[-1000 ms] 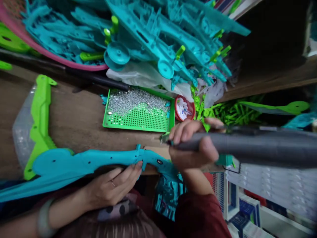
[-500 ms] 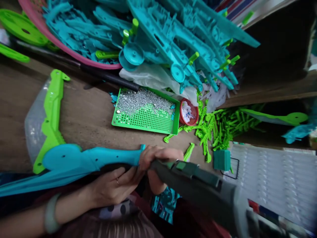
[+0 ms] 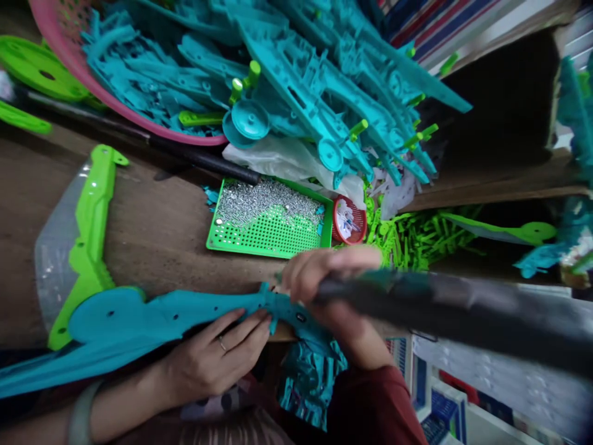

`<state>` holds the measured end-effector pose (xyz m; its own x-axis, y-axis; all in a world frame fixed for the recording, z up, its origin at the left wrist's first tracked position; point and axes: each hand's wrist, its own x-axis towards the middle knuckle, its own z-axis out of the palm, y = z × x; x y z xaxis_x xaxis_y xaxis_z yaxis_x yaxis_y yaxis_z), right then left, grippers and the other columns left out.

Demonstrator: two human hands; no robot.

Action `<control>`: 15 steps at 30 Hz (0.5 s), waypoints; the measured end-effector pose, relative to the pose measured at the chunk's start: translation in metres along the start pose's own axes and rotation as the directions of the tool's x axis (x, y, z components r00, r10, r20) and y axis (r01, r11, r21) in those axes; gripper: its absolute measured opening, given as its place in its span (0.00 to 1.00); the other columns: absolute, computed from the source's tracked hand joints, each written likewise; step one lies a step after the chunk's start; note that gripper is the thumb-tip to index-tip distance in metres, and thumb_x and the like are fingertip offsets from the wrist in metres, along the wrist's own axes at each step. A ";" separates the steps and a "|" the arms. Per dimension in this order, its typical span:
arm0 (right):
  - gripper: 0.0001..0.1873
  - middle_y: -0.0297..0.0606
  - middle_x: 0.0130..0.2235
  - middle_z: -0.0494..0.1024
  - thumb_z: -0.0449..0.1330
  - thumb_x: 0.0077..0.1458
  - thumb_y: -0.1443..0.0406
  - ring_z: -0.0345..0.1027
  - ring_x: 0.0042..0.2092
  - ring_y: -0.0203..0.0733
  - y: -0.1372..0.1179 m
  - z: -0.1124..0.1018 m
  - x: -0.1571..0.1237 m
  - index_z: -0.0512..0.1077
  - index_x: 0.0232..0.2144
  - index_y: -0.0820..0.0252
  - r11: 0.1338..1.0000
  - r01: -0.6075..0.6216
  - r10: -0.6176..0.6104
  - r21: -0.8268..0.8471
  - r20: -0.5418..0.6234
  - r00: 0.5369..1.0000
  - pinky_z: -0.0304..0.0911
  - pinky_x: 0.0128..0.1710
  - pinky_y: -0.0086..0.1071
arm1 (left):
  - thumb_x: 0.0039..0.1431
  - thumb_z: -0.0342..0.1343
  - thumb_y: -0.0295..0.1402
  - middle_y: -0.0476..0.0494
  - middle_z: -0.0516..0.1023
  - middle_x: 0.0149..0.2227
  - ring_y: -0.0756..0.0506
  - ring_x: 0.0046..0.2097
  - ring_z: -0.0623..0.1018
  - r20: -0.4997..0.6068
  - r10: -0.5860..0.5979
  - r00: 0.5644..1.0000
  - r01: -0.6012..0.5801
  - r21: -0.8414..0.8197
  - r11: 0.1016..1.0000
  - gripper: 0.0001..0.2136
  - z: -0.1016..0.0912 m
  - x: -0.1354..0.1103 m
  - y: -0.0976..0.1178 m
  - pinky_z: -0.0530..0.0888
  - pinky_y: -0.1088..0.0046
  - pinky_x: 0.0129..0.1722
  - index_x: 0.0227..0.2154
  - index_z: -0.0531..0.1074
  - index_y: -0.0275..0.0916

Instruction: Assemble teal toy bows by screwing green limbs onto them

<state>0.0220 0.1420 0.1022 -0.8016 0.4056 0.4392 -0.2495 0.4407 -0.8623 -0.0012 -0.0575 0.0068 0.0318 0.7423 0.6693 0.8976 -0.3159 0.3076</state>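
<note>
A long blue plastic toy piece [image 3: 194, 309] lies along the front of the bench, with a green arm and clear panel [image 3: 88, 247] at its left end. My left hand [image 3: 220, 352], wearing a ring, holds its lower edge with the fingers over the top; the thumb is hidden. My right hand [image 3: 315, 278] is closed round a dark, motion-blurred electric screwdriver [image 3: 417, 303], whose body points right. That hand is above the piece's narrow right end, and the tool's tip is hidden. Behind the hands sits a green perforated tray [image 3: 259, 238] of small silver screws.
A pink basket [image 3: 125, 117] overflows with blue parts [image 3: 296, 80] at the back. A black rod [image 3: 185, 148] reaches toward the tray. Beside the tray stands a small red basket [image 3: 347, 222]. Green parts [image 3: 421, 238] are heaped at right, by a cardboard box [image 3: 500, 111].
My right hand and the screwdriver have lifted and swung, the tool now lying more level. The blue piece's right end has come into sight. My left hand has slid slightly left and flattened.
</note>
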 end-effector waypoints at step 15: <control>0.15 0.21 0.21 0.55 0.55 0.53 0.55 0.57 0.18 0.33 0.084 0.018 0.041 0.55 0.41 0.48 0.991 -0.022 0.072 0.131 -0.393 0.917 0.57 0.19 0.31 | 0.70 0.44 0.29 0.38 0.78 0.58 0.39 0.62 0.73 0.014 0.029 0.999 -0.030 0.063 0.998 0.17 -0.002 0.001 -0.003 0.57 0.53 0.71 0.50 0.78 0.33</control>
<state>-0.0417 0.1810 0.0433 -0.5392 0.7184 0.4394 -0.3006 0.3232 -0.8973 -0.0052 -0.0568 0.0079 0.0638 0.7409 0.6686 0.9220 -0.3001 0.2446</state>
